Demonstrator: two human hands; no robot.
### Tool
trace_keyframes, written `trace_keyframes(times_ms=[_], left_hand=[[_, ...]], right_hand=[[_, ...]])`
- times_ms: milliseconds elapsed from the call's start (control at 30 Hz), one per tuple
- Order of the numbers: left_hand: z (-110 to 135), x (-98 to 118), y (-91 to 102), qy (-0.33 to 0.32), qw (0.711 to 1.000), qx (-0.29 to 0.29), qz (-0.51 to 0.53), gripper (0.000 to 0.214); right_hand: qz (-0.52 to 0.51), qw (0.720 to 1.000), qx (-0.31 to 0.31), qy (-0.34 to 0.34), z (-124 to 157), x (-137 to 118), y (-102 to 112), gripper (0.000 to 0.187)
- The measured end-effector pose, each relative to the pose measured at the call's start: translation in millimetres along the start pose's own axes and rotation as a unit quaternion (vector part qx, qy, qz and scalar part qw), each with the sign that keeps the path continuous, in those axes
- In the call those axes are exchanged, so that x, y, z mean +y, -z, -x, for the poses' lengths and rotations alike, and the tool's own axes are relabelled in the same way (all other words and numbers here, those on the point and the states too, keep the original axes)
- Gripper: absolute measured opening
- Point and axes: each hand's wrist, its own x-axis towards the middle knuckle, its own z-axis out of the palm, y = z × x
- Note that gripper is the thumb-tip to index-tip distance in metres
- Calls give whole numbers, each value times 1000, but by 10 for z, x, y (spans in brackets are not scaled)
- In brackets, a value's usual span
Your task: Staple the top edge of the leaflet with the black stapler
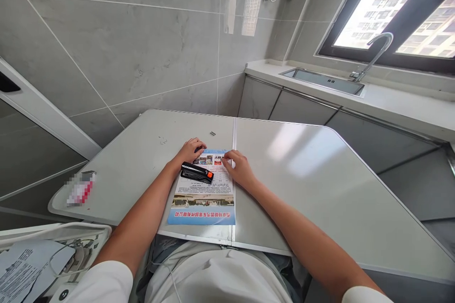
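A printed flyer (pixel 203 201) lies on the white table, upside down to me. On it rests a black stapler (pixel 196 173) with an orange-red button. My left hand (pixel 190 150) is at the flyer's upper left corner, beside the stapler. Its fingers are curled around a dark spot that I cannot make out. At the upper right edge of the paper is my right hand (pixel 237 166), thumb and fingers bent together over the print. Whatever its fingertips hold, if anything, is too small to name. Beyond the flyer lies a short strip of staples (pixel 212 133).
Small loose bits (pixel 162 140) lie on the folding table (pixel 284 189) at the left. A blurred pink-and-white item (pixel 81 189) sits at its left edge. A white basket (pixel 103 230) with papers stands at lower left. A counter (pixel 387 99) with a sink (pixel 325 80) runs along the right.
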Motion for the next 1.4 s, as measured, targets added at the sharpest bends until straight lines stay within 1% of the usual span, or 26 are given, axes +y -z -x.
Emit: trace_keyframes(times_ms=[33,100,167,200,267,367,467,500,533,567,667,733,833,933,1033,1100,1133,1233,1333,1367,1400], left_hand=[[4,-1,5,2,1000,5,3,24],[12,4,16,4,1000,11,9,22],[13,15,20,3,1000,8,6,18],[10,20,16,5,1000,4,1,16],[-4,24,-1,11,1000,-5,-9,11],[-30,8,-35,22,1000,-9,-11,6],[-41,-27,-49,29,1000,-5,-7,9],[-40,-37,-48,30,1000,-3,-5,11],[-37,-44,-46,31,1000,-1,-3,12],[-34,-47,-43,31,1000,2,-1,13],[-18,-30,-29,31,999,12,4,16],[-4,-4,-14,29,999,18,7,14],[18,46,16,29,997,60,24,15],[31,109,43,28,992,110,55,20],[42,212,57,24,988,110,104,22],[58,309,64,15,984,93,151,23],[69,363,69,7,981,75,178,23],[115,524,86,-33,966,-20,256,24],[154,635,103,-73,951,-121,274,27],[161,657,108,-86,949,-145,266,30],[165,671,113,-95,948,-162,256,35]], right_hand=[[15,1000,-5,9,10,-30,-46,17],[59,998,-2,-4,10,-44,-137,30],[102,993,10,-54,-17,0,-203,45],[117,990,9,-84,-37,36,-222,49],[126,984,-7,-126,-74,109,-234,47],[95,987,-24,-129,-91,171,-203,34],[55,989,7,-136,-64,164,-136,29],[40,989,9,-141,-52,151,-107,28],[23,990,-1,-140,-40,133,-76,27],[4,991,-27,-130,-30,111,-46,25],[-29,989,-127,-74,-6,25,30,17],[-30,985,-155,-65,7,-31,68,15],[-29,983,-152,-104,37,-57,149,13],[-30,982,-143,-123,98,26,316,12],[-25,980,-136,-140,176,187,545,13],[-16,978,-139,-152,219,302,683,14],[-9,978,-140,-156,234,353,738,14],[16,975,-145,-169,252,471,844,13],[29,969,-172,-174,239,520,901,15],[33,969,-172,-175,233,520,917,17],[43,971,-154,-178,228,509,932,18]])
